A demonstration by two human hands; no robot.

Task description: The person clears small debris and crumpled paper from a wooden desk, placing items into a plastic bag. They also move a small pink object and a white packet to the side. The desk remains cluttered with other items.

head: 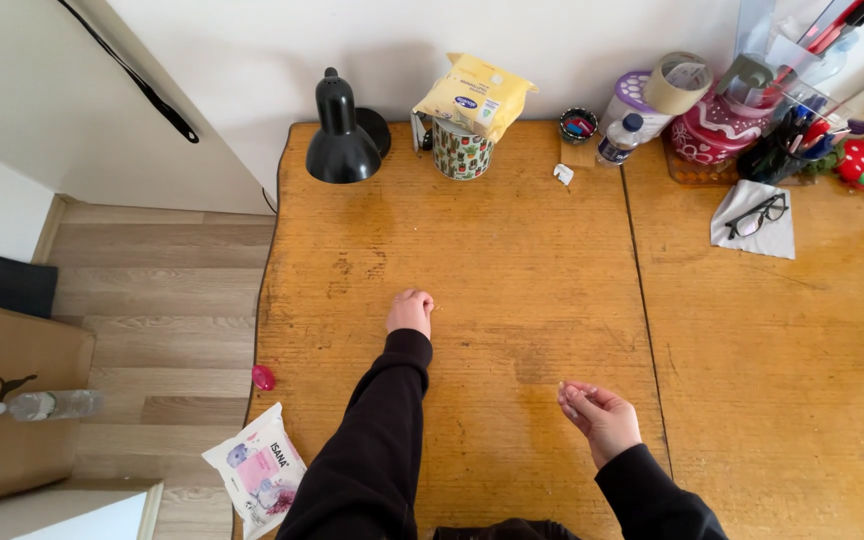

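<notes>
While both dark-sleeved arms reach over the worn yellow-brown wooden surface [512,270], the left hand [410,312] rests knuckles-up on the wood, fingers curled together; whether it pinches anything is hidden. The right hand [600,415] hovers just above the wood, fingertips [570,393] pinched together, apparently on a tiny pale crumb too small to make out.

Handling, as a judgement: specks this small call for a light fingertip pinch kept low over the wood, so nothing drops back.

Along the wall:
- black desk lamp [344,135], head down
- patterned mug [461,150] with a yellow soft pack [476,93] on top
- small dark round dish [578,124]
- small clear bottle with a dark cap [619,139]
- roll of brown tape [679,82] above a red patterned pot [717,130]
- black-framed glasses on a grey cloth [754,218]

Near the left edge: a pink egg-shaped thing [264,377] and a white wipes pack [257,468]. A plastic water bottle [44,404] lies well apart, on a brown cardboard box [12,400].

All stand well away from both hands; nothing blocks them
</notes>
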